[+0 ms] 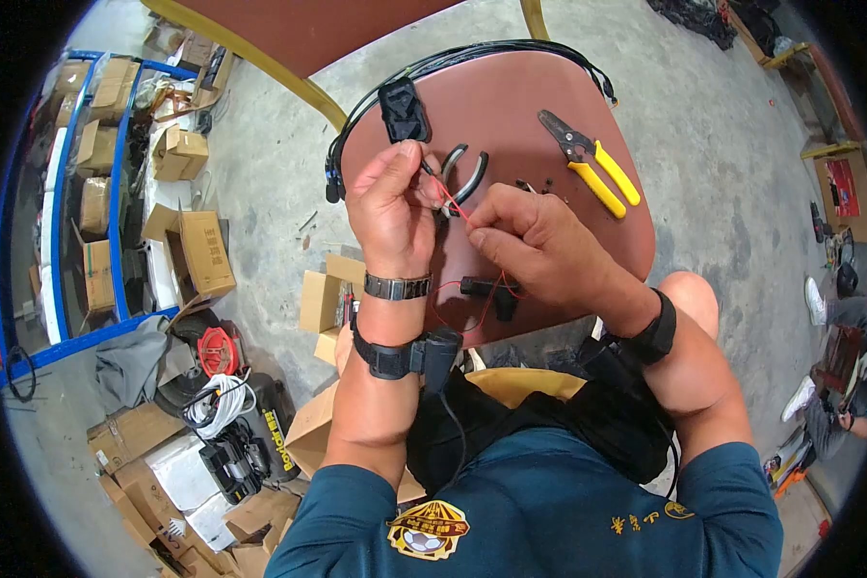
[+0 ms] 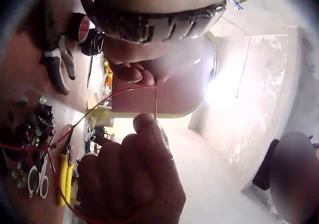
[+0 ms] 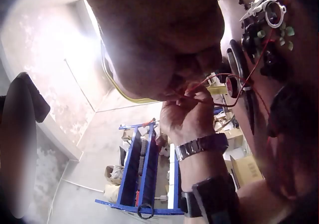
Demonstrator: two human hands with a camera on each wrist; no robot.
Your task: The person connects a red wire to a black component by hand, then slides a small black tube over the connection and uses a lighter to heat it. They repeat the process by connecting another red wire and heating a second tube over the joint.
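A thin red wire point(image 1: 458, 207) runs taut between my two hands above the chair seat point(image 1: 385, 77). My left hand point(image 1: 395, 207) pinches one part of it between thumb and fingers, where a short dark piece shows beside the wire. To the right, my right hand point(image 1: 544, 236) grips the wire between thumb and bent forefinger. In the left wrist view the stretched red wire point(image 2: 156, 102) spans the gap between the hands, and a loose loop hangs toward the seat. Pliers with black-and-grey handles point(image 1: 477, 171) lie just behind the hands.
Yellow-handled wire strippers point(image 1: 621, 169) lie on the seat's right. White-handled scissors point(image 2: 39, 180), small scraps and a tape roll point(image 2: 82, 27) are there too. Black cables point(image 1: 496, 48) curve round the seat's far edge. Boxes point(image 1: 197, 250) and a blue rack point(image 1: 116, 193) stand left.
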